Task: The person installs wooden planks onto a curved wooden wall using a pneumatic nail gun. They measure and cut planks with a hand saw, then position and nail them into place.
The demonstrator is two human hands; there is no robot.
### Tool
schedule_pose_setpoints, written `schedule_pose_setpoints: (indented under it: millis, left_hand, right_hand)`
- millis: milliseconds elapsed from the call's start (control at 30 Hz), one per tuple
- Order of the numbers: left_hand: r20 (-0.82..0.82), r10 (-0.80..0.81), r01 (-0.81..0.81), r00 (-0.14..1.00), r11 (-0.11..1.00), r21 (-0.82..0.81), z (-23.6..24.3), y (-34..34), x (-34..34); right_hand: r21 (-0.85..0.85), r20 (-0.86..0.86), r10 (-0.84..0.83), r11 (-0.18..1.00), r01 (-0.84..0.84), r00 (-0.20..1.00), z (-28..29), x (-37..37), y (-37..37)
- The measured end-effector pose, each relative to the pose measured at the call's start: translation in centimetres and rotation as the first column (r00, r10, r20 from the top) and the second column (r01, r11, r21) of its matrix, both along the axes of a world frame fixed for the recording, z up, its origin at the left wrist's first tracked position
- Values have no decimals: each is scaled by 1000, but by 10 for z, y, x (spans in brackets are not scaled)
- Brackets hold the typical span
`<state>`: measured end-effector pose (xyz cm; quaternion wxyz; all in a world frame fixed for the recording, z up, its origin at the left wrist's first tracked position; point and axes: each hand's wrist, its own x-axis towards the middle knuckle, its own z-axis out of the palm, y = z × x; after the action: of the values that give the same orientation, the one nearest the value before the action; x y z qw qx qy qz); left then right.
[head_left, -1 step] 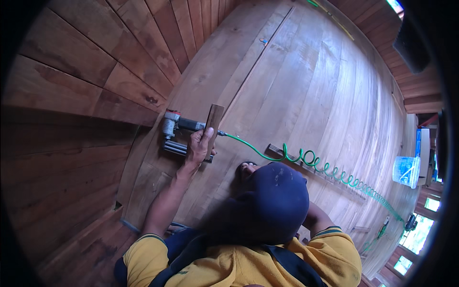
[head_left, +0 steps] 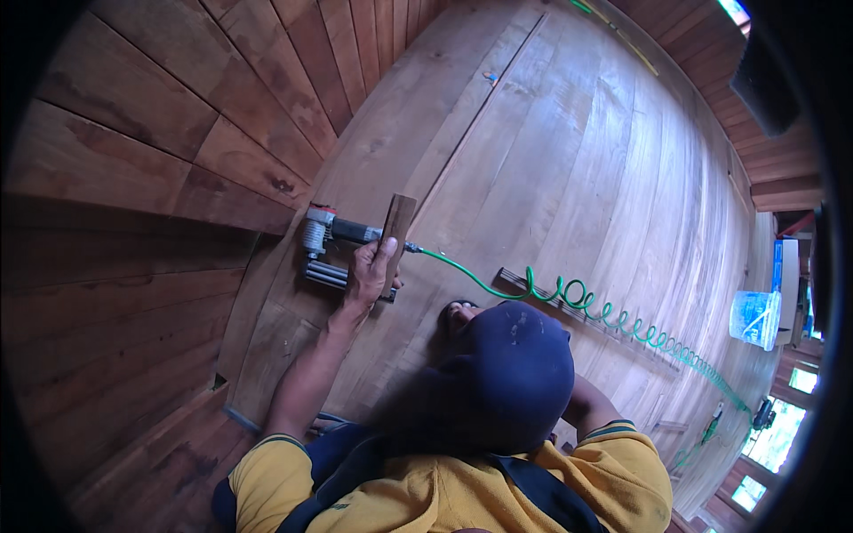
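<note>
The cap (head_left: 520,373) obscures the right hand; its finger state cannot be determined. The left forearm (head_left: 311,360) reaches forward, inclined right. The left hand (head_left: 369,271) clamps the wood strip (head_left: 400,218) under its thumb, long axis pointing away, across the nail gun (head_left: 317,233).

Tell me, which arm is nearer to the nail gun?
Left arm: its hand overlaps the nail gun in view, gripping a wood strip. Right arm: farther right, partly behind the cap.

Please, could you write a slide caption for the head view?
Left grip holding a wooden strip, by a nail gun with green hose.
</note>
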<state>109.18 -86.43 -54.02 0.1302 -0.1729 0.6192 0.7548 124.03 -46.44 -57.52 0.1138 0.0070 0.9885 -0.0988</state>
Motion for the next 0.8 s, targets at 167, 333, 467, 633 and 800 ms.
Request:
schedule_pose_setpoints:
  millis: [167, 333, 467, 633, 800]
  left_hand:
    - [-33, 20, -21, 999, 999, -30, 3, -1, -2]
    - [0, 53, -53, 999, 998, -42, 9, 0, 0]
    - [-28, 71, -72, 997, 997, -35, 11, -1, 4]
    - [9, 118, -118, 993, 993, -19, 7, 0, 6]
    - [45, 99, -98, 994, 995, -27, -2, -1, 6]
  right_hand:
    - [-2, -6, 6, 1000, -6, 1000, -3, -5, 2]
    - [-2, -8, 24, 1000, -24, 1000, -5, -6, 3]
    - [-5, -8, 24, 1000, -24, 1000, -6, -4, 4]
    - [-37, -4, 20, 999, -20, 1000, -11, -5, -8]
    - [-101, 11, 60, 993, -58, 998, -35, -39, -39]
